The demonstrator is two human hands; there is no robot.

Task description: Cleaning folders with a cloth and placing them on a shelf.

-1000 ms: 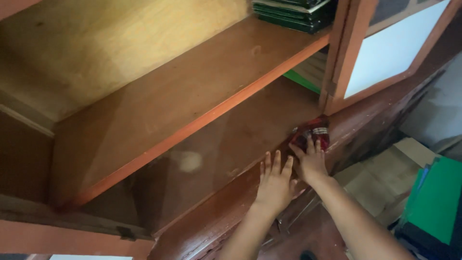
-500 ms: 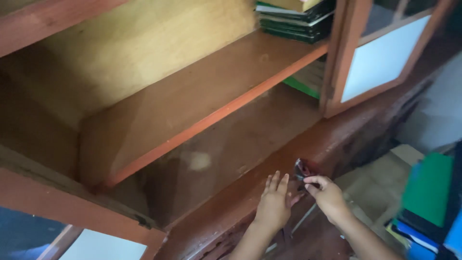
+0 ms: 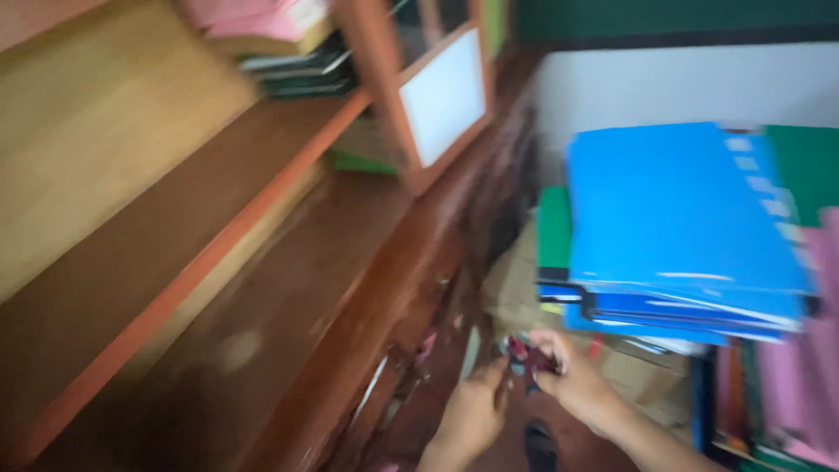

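Note:
The picture is blurred by motion. My right hand point(image 3: 578, 385) holds a small red and dark object point(image 3: 527, 356) low in the view, below the front edge of a brown wooden cabinet point(image 3: 350, 315). My left hand point(image 3: 472, 411) is right beside it, its fingers reaching up to the same object; whether they grip it I cannot tell. What the object is stays unclear.
A wooden shelf point(image 3: 175, 262) with an orange edge runs across the left. Stacked books point(image 3: 288, 52) lie on it at the top. A cabinet door with a white panel point(image 3: 441, 96) stands open. A pile of blue folders point(image 3: 682, 236) sits to the right, with green and pink ones around.
Both hands have come off the cabinet's lower shelf and dropped below its edge with the red object. The view has swung right, bringing the folder pile into sight.

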